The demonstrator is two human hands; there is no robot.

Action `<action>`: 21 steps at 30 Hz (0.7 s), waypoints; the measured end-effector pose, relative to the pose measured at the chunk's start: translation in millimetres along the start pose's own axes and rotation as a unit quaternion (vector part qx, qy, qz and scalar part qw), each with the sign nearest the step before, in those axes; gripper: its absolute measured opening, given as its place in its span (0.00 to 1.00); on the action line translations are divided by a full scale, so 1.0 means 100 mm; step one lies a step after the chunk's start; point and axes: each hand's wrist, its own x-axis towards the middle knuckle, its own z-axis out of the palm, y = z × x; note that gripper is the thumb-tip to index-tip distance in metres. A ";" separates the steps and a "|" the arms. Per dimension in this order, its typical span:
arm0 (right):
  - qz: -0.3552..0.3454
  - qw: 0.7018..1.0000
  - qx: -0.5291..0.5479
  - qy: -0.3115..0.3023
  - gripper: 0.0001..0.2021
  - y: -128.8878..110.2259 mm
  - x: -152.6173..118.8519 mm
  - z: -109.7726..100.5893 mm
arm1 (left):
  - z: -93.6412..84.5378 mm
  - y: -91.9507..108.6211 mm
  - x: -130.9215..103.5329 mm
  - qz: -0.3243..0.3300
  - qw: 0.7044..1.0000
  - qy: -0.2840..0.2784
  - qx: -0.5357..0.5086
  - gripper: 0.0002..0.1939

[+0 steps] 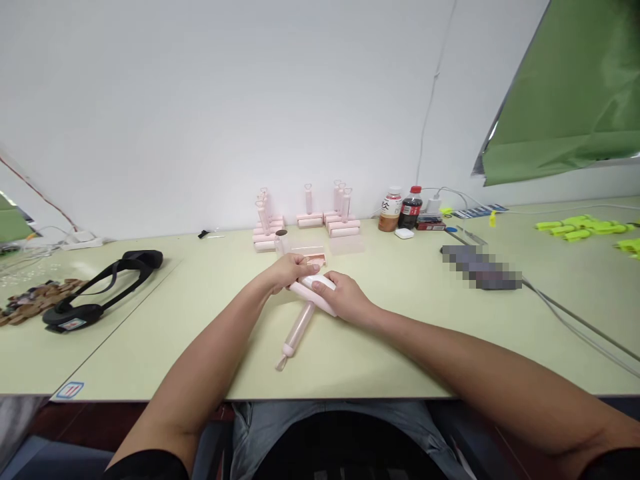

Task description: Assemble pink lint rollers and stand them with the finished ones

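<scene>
Just in from the near edge of the desk (390,360), around its middle, we see a clear handle (299,328) with a pink collar slanting toward us, its looped end nearest; we cannot tell whether it rests on the surface. Its other end meets a pink roller (323,301) carrying a white roll (320,283), both held between the person's two hands. The left hand (288,272) has its fingers curled in and pinching the left end of the roller; the right hand (351,300) wraps the right end, its thumb pressed across the white roll. Well to the left we find a black headset (103,293) beside a heap of brown pieces (43,300), and well to the right a dark device (480,269), blurred out, with a cable. Just beyond the hands stands a clear cylinder (281,243) with a dark end. Nearer the far edge, we make out finished-looking pink rollers in a left group (267,230), a middle one (309,219) and a right group (343,220), handles upright. To their right, along that edge, stand an amber drink bottle (389,212) and a cola bottle (411,209), with bright yellow pieces (583,227) farther right.
</scene>
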 end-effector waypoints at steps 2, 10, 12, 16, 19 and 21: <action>0.005 1.000 -0.002 0.009 0.18 0.01 0.03 -0.01 | 0.02 -0.02 0.01 0.018 0.999 0.031 -0.002 0.29; -0.023 0.998 -0.001 0.064 0.18 0.16 0.10 -0.10 | 0.09 -0.20 -0.05 0.062 0.998 0.027 0.006 0.27; -0.044 0.997 0.003 0.064 0.18 0.20 0.12 -0.16 | 0.09 -0.23 -0.07 0.047 0.998 0.030 0.031 0.25; -0.085 0.996 0.008 0.023 0.19 0.24 0.17 -0.29 | 0.06 -0.24 -0.10 0.056 0.990 0.053 0.117 0.20; -0.109 0.994 -0.005 0.008 0.19 0.25 0.19 -0.36 | 0.03 -0.21 -0.14 0.101 0.980 0.066 0.159 0.14; -0.125 0.992 -0.022 0.010 0.19 0.25 0.21 -0.40 | 0.02 -0.16 -0.18 0.138 0.977 0.069 0.150 0.12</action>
